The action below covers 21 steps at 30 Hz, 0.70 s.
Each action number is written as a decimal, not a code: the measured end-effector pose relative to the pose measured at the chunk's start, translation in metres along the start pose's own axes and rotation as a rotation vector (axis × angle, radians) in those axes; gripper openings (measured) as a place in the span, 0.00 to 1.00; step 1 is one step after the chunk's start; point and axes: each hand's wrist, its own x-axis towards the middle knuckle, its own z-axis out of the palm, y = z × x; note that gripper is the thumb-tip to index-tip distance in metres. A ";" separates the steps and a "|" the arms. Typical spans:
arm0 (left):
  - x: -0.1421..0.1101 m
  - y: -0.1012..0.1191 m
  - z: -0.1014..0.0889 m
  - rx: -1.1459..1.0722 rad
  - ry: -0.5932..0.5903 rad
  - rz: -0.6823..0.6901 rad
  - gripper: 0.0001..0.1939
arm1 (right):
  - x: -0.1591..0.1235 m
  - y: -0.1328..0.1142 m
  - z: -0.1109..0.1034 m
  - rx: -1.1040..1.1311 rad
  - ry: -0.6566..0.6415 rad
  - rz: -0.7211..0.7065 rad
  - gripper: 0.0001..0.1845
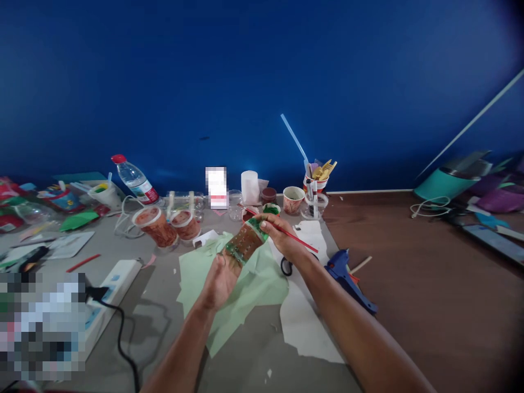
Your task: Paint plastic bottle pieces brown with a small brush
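Observation:
My left hand (pixel 221 278) is closed round the lower end of a brown painted piece (pixel 244 244), roughly cylindrical, with green bands at both ends and pale dots. It is held tilted above crumpled light green paper (pixel 254 286). At its upper green end, my right hand (pixel 282 233) touches the piece with its fingers. A thin red paintbrush (pixel 301 238) is pinched in that hand, its handle pointing down to the right; its bristles cannot be made out. Just beyond the hands stands a small cup of green paint (pixel 271 209).
Brown-smeared cups (pixel 155 226) and a water bottle (pixel 135 177) stand left. A power strip (pixel 112 289) with a black cable lies nearer. At right are a blue glue gun (pixel 350 281), white paper (pixel 305 322) and a cup of plastic forks (pixel 321 176). A blue wall (pixel 254 82) rises behind.

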 end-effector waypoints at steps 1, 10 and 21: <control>0.000 0.000 -0.001 -0.013 0.005 -0.006 0.33 | 0.000 0.000 0.000 0.011 0.002 0.004 0.14; 0.008 0.027 -0.032 -0.456 0.269 0.085 0.34 | 0.001 0.005 0.001 0.312 0.083 -0.068 0.23; 0.012 0.035 -0.045 -0.475 0.151 0.212 0.34 | -0.002 -0.005 0.001 0.408 0.120 -0.026 0.18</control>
